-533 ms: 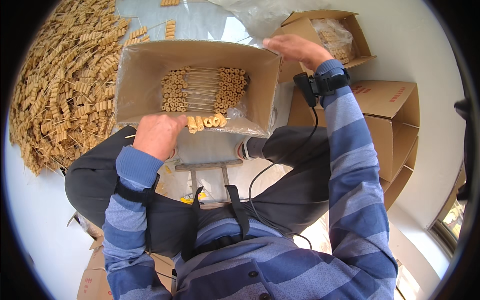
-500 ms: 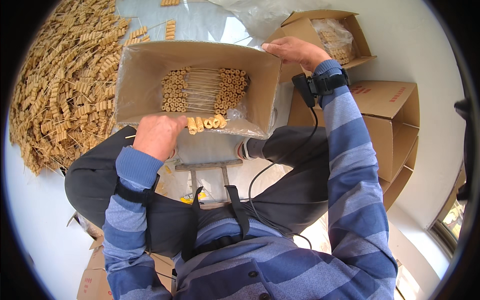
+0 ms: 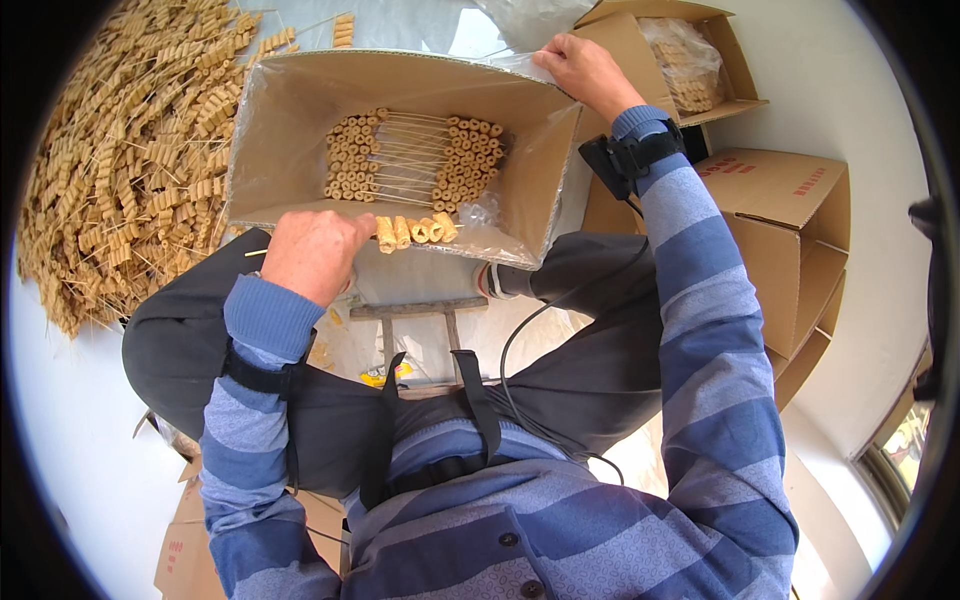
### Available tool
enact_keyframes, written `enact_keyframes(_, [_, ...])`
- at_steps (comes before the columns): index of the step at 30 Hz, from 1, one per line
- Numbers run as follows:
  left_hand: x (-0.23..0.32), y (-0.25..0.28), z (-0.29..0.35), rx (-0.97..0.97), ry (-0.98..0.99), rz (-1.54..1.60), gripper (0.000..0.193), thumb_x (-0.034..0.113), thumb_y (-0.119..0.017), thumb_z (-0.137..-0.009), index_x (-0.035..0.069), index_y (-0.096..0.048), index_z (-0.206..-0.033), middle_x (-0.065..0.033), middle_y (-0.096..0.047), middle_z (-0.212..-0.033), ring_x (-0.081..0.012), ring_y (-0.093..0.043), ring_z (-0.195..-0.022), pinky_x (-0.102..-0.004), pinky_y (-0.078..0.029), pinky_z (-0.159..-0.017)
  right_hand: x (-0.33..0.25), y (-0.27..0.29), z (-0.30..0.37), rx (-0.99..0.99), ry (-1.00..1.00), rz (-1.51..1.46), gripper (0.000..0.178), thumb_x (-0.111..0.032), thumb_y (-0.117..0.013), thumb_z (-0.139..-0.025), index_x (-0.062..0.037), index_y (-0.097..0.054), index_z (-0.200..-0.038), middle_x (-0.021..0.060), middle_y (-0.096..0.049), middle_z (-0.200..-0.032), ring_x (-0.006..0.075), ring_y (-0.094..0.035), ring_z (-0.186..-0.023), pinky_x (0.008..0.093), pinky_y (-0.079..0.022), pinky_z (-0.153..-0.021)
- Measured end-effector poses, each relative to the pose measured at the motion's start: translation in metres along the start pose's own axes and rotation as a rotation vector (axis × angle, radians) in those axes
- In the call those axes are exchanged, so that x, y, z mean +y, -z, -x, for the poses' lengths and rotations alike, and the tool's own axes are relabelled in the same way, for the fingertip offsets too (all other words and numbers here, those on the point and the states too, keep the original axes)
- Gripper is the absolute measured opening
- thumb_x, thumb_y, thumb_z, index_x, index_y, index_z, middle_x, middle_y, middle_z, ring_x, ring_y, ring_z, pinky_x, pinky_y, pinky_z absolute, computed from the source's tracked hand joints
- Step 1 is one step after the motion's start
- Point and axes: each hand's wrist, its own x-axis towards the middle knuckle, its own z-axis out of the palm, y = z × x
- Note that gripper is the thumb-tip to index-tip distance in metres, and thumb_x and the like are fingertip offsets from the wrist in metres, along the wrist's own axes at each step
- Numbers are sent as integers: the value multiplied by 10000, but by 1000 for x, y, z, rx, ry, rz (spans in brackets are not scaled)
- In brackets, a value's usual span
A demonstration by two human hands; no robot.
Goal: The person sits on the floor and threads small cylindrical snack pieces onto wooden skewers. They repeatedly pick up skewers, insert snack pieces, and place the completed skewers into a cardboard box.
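My left hand [image 3: 315, 258] is closed around a skewer of tan rolled pieces [image 3: 420, 232], held level at the near edge of an open cardboard box [image 3: 300, 85]. The skewer's bare end sticks out on the left of the hand. My right hand [image 3: 592, 75] grips the box's far right corner, where a clear plastic liner [image 3: 520, 64] folds over the rim. Inside the box lie stacked skewers [image 3: 410, 155]. Their rolls form a block on each side, with thin sticks crossing between.
A large heap of loose skewers [image 3: 120, 160] spreads over the left side. More cardboard boxes stand at the right, one holding bagged skewers [image 3: 685, 65] and another lying open sideways [image 3: 770, 200]. A wooden stool frame [image 3: 420, 310] is between my legs. A black cable [image 3: 515, 350] hangs from my right wrist.
The box sits slightly farther up in view, and my right hand has gone up and right with its corner. My left hand still holds the skewer at the near rim.
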Motion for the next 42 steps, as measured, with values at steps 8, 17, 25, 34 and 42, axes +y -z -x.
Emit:
enact_keyframes(8, [-3, -10, 1, 35, -37, -53, 208, 65, -605, -797, 120, -683, -982, -110, -664, -675, -302, -690, -672, -419, -535, -574, -14, -5, -8, -36, -30, 15, 411, -412, -621, -943, -22, -689, -1051, 141, -705, -893, 267, -644, -830, 357, -509, -774])
enact_keyframes(17, [-4, -1, 3, 11, 11, 17, 134, 31, -597, -773, 84, -636, -891, -159, -661, -710, -371, -668, -689, -470, -520, -594, 18, 14, -2, -425, -280, -217, 423, -435, -505, -1003, -44, -663, -1041, 82, -663, -944, 207, -625, -867, 331, -537, -789])
enact_keyframes(25, [3, 7, -3, -80, 19, -22, 170, 51, -631, -757, 86, -655, -922, -162, -650, -667, -355, -677, -679, -466, -523, -582, 80, 6, 29, -404, -557, -647, 509, -495, -512, -1008, -31, -628, -1183, 92, -659, -1114, 205, -625, -1055, 358, -533, -934])
enact_keyframes(34, [5, 7, -8, -114, 22, -23, 24, 55, -600, -797, 57, -584, -814, -180, -628, -673, -383, -643, -666, -476, -499, -594, 78, -27, 13, -683, -453, -936, 540, -510, -590, -960, -78, -630, -1281, 78, -614, -1304, 192, -576, -1175, 357, -456, -1027])
enact_keyframes(42, [14, 9, -8, -288, 64, -135, 110, 35, -608, -763, 86, -601, -860, -126, -633, -689, -327, -655, -647, -427, -510, -585, 85, -42, 1, -691, -355, -1047, 298, -351, -660, -940, -127, -706, -1132, 12, -677, -1174, 131, -594, -1118, 323, -467, -989])
